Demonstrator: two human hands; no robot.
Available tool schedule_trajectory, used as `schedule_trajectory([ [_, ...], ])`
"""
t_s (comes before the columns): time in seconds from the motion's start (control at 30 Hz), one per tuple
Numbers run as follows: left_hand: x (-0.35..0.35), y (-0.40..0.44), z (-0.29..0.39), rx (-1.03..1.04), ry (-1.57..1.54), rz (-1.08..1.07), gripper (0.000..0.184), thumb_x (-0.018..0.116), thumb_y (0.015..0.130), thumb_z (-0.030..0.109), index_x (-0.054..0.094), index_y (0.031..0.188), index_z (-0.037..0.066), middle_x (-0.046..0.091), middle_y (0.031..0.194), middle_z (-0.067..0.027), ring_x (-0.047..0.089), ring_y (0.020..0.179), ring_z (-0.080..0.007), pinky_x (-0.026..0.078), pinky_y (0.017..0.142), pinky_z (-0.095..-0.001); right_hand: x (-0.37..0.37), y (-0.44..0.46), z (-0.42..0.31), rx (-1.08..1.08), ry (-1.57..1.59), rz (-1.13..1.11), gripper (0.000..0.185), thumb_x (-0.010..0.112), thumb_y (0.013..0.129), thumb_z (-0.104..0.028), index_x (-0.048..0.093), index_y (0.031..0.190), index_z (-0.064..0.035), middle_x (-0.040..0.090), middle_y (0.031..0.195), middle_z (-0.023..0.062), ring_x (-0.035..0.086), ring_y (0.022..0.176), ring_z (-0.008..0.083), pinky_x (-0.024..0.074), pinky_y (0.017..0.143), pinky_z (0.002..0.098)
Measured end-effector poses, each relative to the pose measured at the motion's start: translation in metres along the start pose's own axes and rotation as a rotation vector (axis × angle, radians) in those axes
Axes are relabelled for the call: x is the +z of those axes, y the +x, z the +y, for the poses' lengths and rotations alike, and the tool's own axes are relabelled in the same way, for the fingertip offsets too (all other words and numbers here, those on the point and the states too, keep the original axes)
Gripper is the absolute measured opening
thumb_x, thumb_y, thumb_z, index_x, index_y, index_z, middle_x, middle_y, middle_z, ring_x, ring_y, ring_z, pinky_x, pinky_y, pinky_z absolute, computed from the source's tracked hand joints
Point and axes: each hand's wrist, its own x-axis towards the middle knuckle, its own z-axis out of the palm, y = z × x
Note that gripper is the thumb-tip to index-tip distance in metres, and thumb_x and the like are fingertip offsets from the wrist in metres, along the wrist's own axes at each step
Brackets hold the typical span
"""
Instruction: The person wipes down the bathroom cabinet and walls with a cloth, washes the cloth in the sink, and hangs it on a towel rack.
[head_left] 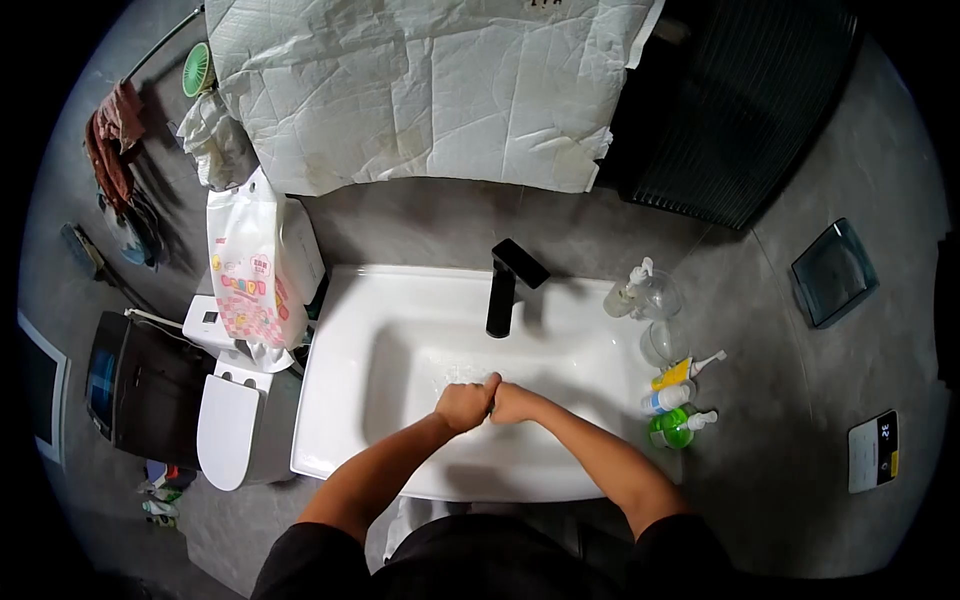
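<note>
Over the white sink (pixel 345 300), my left hand (pixel 464 405) and my right hand (pixel 513 403) press together, knuckle to knuckle. Both sets of fingers are curled closed. A small dark sliver shows between them, but what they hold, if anything, is hidden. Clear water or suds spot the basin just beyond my left hand. The black faucet (pixel 502 298) stands at the back of the sink, its spout end a little beyond my hands.
Along the sink's right side stand a clear pump bottle (pixel 626 292), a glass (pixel 659 343), a yellow tube (pixel 672 375), a white-and-blue bottle (pixel 668 400) and a green pump bottle (pixel 672 428). A white toilet (pixel 228 430) is at the left, with a printed plastic bag (pixel 245 260) above it.
</note>
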Motion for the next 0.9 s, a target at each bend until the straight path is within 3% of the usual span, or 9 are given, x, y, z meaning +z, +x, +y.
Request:
schedule_trajectory([
  [0.07, -0.001, -0.008, -0.003, 0.029, -0.039, 0.037, 0.043, 0.063, 0.086, 0.023, 0.041, 0.119, 0.008, 0.069, 0.084, -0.0213, 0.069, 0.075, -0.0381, 0.054, 0.062, -0.0483, -0.008, -0.026, -0.016, 0.098, 0.384, -0.071, 0.055, 0.079, 0.071, -0.023, 0.058, 0.115, 0.0022, 0.068, 0.107, 0.0206, 0.068, 0.085, 0.0336, 0.0531, 0.071, 0.0425],
  [0.13, 0.019, -0.015, -0.018, -0.23, -0.219, 0.019, 0.052, 0.074, 0.079, 0.025, 0.043, 0.116, 0.006, 0.068, 0.083, -0.0202, 0.069, 0.073, -0.0331, 0.054, 0.062, -0.046, 0.001, -0.036, -0.004, 0.099, 0.688, -0.051, 0.077, 0.082, 0.072, -0.038, 0.047, 0.128, 0.0003, 0.067, 0.103, 0.0137, 0.067, 0.075, 0.0275, 0.0517, 0.063, 0.0385],
  [0.23, 0.043, -0.016, -0.056, -0.296, -0.786, -0.208, 0.067, 0.088, 0.067, 0.031, 0.05, 0.111, -0.001, 0.065, 0.083, -0.0126, 0.063, 0.067, -0.0184, 0.052, 0.06, -0.0358, 0.033, -0.038, 0.03, 0.252, -0.046, 0.274, 0.071, 0.077, 0.079, -0.042, 0.048, 0.13, -0.0019, 0.067, 0.098, 0.0105, 0.065, 0.081, 0.0182, 0.0504, 0.063, 0.0313],
  [0.3, 0.01, -0.034, -0.031, -0.603, -1.042, -0.044, 0.065, 0.087, 0.07, 0.033, 0.053, 0.112, -0.003, 0.063, 0.082, -0.0082, 0.059, 0.066, -0.0142, 0.05, 0.059, -0.0314, 0.035, -0.037, 0.022, 0.188, 0.23, 0.279, 0.061, 0.071, 0.086, -0.043, 0.051, 0.127, -0.0029, 0.065, 0.097, 0.0059, 0.064, 0.081, 0.0107, 0.0505, 0.062, 0.0263],
  [0.37, 0.018, -0.04, -0.038, -0.556, -1.077, -0.056, 0.057, 0.08, 0.079, 0.032, 0.055, 0.119, 0.0, 0.064, 0.087, -0.0062, 0.06, 0.073, -0.0126, 0.049, 0.064, -0.0265, 0.026, -0.041, -0.012, 0.16, 0.648, 0.212, 0.053, 0.071, 0.087, -0.039, 0.054, 0.125, -0.0045, 0.067, 0.097, 0.0057, 0.065, 0.084, 0.0112, 0.0526, 0.065, 0.0276],
  [0.57, -0.018, -0.101, -0.05, -0.391, -1.628, 0.012, 0.042, 0.063, 0.096, 0.033, 0.055, 0.129, 0.008, 0.065, 0.109, -0.0039, 0.063, 0.096, -0.0136, 0.053, 0.082, -0.0302, 0.03, -0.014, -0.065, -0.177, 0.847, 0.307, 0.041, 0.073, 0.088, -0.031, 0.059, 0.12, -0.0098, 0.064, 0.087, -0.0015, 0.061, 0.074, 0.0095, 0.053, 0.063, 0.0282],
  [0.63, -0.045, -0.132, -0.061, -0.546, -1.758, 0.098, 0.046, 0.057, 0.098, 0.038, 0.051, 0.135, 0.01, 0.062, 0.125, -0.006, 0.061, 0.114, -0.018, 0.052, 0.094, -0.0372, 0.02, -0.004, -0.093, -0.248, 0.718, 0.379, 0.043, 0.075, 0.085, -0.026, 0.059, 0.121, -0.0089, 0.063, 0.104, 0.0024, 0.061, 0.091, 0.0146, 0.0531, 0.076, 0.0309],
  [0.73, -0.083, -0.197, -0.105, -0.376, -1.939, 0.235, 0.05, 0.047, 0.101, 0.044, 0.048, 0.138, 0.011, 0.055, 0.138, -0.005, 0.053, 0.126, -0.0214, 0.041, 0.107, -0.0444, 0.015, -0.007, -0.189, -0.362, 0.466, 0.425, 0.049, 0.08, 0.08, -0.021, 0.059, 0.122, -0.0069, 0.057, 0.123, 0.0041, 0.054, 0.115, 0.0189, 0.0474, 0.093, 0.0351],
  [0.9, -0.115, -0.269, -0.156, -0.18, -1.603, 0.444, 0.045, 0.053, 0.101, 0.036, 0.052, 0.137, 0.008, 0.06, 0.127, -0.0037, 0.053, 0.119, -0.0131, 0.038, 0.105, -0.0316, 0.052, 0.024, -0.308, -0.69, 0.21, 0.58, 0.035, 0.079, 0.079, -0.023, 0.066, 0.103, -0.0003, 0.064, 0.107, 0.0124, 0.064, 0.099, 0.0252, 0.0497, 0.086, 0.0331],
])
